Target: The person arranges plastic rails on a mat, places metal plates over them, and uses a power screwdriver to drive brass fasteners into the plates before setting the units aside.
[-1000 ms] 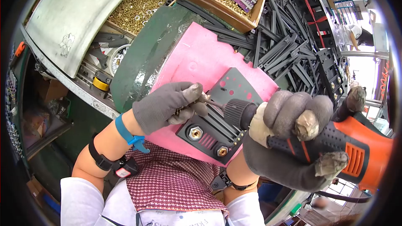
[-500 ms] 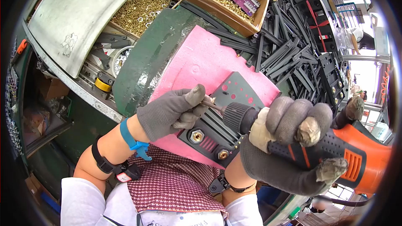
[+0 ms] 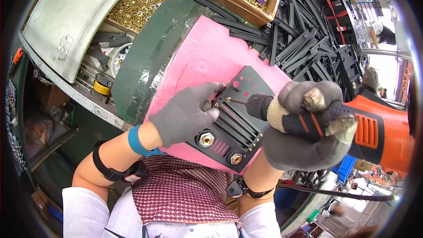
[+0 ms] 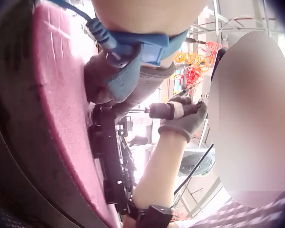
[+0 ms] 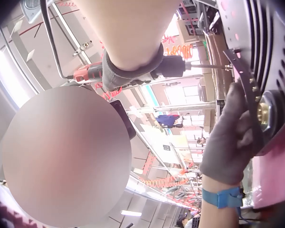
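My right hand [image 3: 308,128] grips an orange and black power screwdriver [image 3: 374,132], its chuck and bit pointing left over a black slotted panel [image 3: 253,83]. A small brass screw [image 3: 228,99] sits at the bit's tip, close over the panel's left edge; the right wrist view also shows this screw [image 5: 227,68]. Gloved in grey, my left hand [image 3: 187,112] holds the panel's left edge, with finger and thumb apart on either side of the screw. Two brass fittings with hex nuts [image 3: 206,139] stand on the panel's near part. Brass screws line its near right edge.
Pink foam [image 3: 194,57] lies under the panel. Behind it are a cardboard box [image 3: 246,6] of brass parts with purple circuit boards and a heap of black metal strips [image 3: 304,48]. Loose brass pieces [image 3: 141,4] and a yellow tape roll [image 3: 102,88] lie at the left.
My left hand has left the bit and moved to the panel's left edge. The bit, earlier partly hidden by those fingers, now shows a brass screw at its tip.
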`<state>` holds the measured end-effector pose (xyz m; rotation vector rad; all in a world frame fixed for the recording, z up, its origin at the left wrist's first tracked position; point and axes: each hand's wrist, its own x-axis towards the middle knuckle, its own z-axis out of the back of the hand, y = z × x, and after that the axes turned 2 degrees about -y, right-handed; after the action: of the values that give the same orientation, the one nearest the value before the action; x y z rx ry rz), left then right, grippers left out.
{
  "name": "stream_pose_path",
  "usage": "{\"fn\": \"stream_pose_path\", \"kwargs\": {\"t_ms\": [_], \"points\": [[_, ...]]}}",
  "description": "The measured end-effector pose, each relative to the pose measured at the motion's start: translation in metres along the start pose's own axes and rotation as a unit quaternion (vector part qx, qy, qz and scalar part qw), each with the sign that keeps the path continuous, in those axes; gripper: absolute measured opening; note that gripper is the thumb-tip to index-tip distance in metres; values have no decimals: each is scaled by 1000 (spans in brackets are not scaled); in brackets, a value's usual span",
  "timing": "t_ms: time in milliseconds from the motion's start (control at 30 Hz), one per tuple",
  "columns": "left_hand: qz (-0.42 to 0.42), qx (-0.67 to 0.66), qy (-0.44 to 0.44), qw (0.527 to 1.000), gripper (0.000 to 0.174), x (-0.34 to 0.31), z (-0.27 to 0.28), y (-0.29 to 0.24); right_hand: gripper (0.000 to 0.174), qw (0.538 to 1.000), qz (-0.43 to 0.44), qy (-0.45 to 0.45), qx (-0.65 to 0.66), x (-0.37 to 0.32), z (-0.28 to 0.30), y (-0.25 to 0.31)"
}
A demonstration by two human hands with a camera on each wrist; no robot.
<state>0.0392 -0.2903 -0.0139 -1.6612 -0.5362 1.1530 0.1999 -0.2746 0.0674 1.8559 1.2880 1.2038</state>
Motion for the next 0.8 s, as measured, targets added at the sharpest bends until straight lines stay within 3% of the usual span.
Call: {"fn": "stream_pose_path", "kwargs": {"t_ms": [67,267,400,467,567,800], "points": [[-24,-53,-32,998,55,2,-5,8,46,1000,-6,6,1,-1,5,0],[-10,-26,-67,997,48,-5,-7,-3,46,999,-24,36,16,-1,6,-9],[33,-40,-46,998,44,-7,-3,-15,46,997,-39,58,27,1,7,-15],[5,3,-66,998,44,-7,-5,-11,46,996,-47,66,32,1,5,-19],[-29,-36,-84,995,46,-5,-10,3,46,994,-54,90,43,8,0,-26],[-8,-51,-61,997,38,-5,-9,1,47,986,-70,137,65,17,2,-25]]}}
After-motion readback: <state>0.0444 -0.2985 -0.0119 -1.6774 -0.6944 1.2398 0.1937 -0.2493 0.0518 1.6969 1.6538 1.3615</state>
